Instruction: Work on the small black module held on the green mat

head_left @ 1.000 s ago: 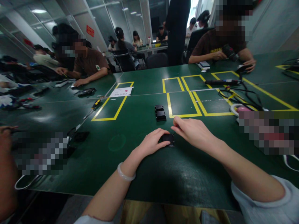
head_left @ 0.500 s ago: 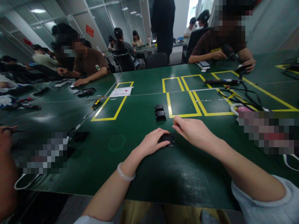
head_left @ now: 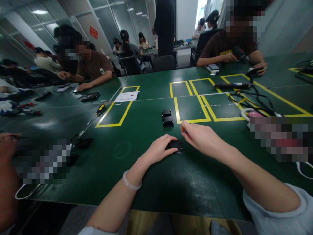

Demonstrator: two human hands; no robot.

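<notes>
On the green table, a small black block lies flat, gripped at its left side between the thumb and fingers of my left hand. My right hand is closed in a pinch just to the right of it, holding a thin dark tool whose tip points at the block's right edge. Most of that tool is hidden by the fingers. Beyond my hands stand two black blocks, one behind the other and close together.
Yellow tape outlines mark the table. A yellow-black screwdriver and a paper sheet lie left of centre. Black cables and a dark rod-shaped tool are at right. People sit across the table; another person's hand is at far left.
My hands and the block look the same. The standing person in the background has shifted left, and the other person's hand at far left has moved slightly.
</notes>
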